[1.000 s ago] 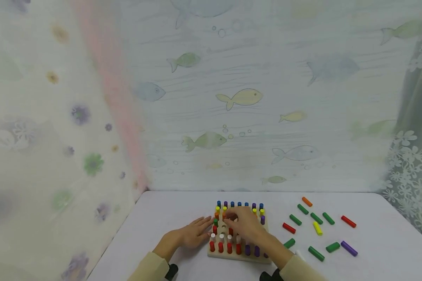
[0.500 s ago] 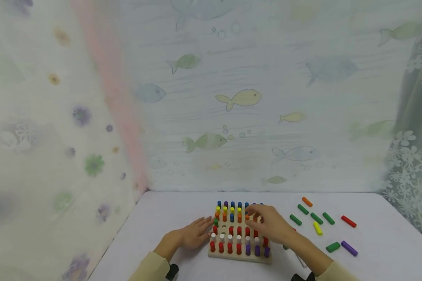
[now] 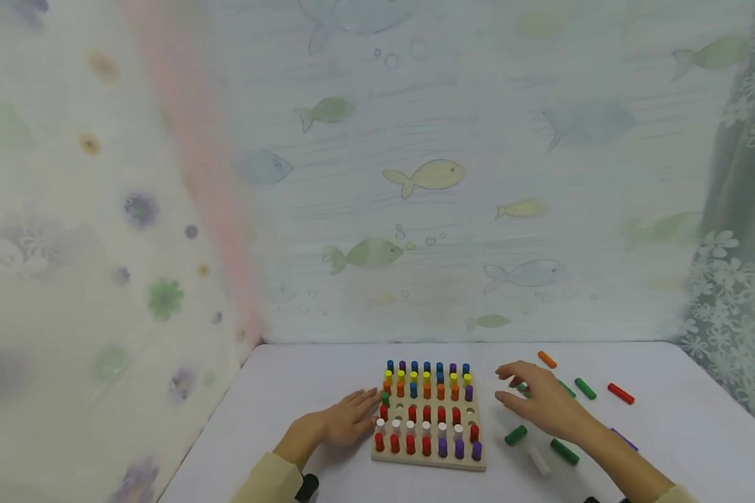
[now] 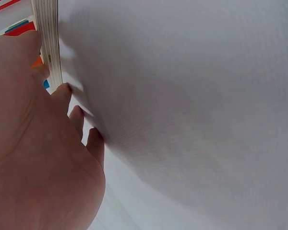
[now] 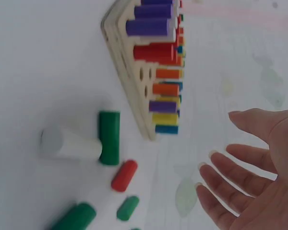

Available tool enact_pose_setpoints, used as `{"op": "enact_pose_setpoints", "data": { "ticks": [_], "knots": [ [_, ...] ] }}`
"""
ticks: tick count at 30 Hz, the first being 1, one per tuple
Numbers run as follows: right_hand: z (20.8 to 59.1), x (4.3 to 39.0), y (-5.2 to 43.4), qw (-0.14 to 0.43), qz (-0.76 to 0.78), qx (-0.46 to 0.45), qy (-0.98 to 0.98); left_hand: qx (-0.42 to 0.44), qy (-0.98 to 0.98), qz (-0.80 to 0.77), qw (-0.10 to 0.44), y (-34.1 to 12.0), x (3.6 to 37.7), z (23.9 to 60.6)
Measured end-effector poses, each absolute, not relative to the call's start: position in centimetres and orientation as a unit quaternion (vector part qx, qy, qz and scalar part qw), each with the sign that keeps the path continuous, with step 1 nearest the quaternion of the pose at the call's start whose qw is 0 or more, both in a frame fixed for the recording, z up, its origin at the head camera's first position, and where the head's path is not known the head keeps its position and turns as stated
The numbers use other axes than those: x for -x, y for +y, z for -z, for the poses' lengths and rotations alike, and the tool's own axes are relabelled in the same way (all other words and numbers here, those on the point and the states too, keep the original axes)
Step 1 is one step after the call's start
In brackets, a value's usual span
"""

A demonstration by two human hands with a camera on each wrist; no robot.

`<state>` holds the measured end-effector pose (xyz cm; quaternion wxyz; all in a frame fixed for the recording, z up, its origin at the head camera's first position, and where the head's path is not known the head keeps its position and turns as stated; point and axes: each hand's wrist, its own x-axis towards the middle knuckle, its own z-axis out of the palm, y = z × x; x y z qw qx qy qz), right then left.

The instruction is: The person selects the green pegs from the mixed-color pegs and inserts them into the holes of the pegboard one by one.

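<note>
A wooden pegboard (image 3: 428, 457) studded with upright red, white, purple, orange, yellow and blue pegs sits mid-table. The left hand (image 3: 346, 419) rests flat, fingers straight, against its left edge. The right hand (image 3: 541, 402) hovers with fingers spread, holding nothing, above loose pegs (image 3: 516, 435) on the white table (image 3: 289, 391). Fish-patterned curtains (image 3: 428, 175) hang behind.

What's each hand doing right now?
Left hand: open, flat on the table, fingertips at the pegboard edge.
Right hand: open, holding nothing, above loose pegs.
</note>
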<state>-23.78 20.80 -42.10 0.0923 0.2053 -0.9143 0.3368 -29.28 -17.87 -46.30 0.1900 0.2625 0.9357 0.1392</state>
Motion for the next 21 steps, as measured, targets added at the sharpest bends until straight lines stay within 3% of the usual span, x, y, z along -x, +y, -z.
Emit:
{"op": "enact_pose_setpoints", "data": {
  "ticks": [6,21],
  "knots": [
    [42.7,23.5,23.6,0.129,-0.32,-0.196,-0.918,-0.263,0.935,-0.148,0.184,-18.5,29.7,47.2],
    [45.1,23.8,31.0,0.144,-0.281,-0.072,-0.946,-0.281,0.928,-0.155,0.189,-18.5,29.8,46.9]
  ]
}}
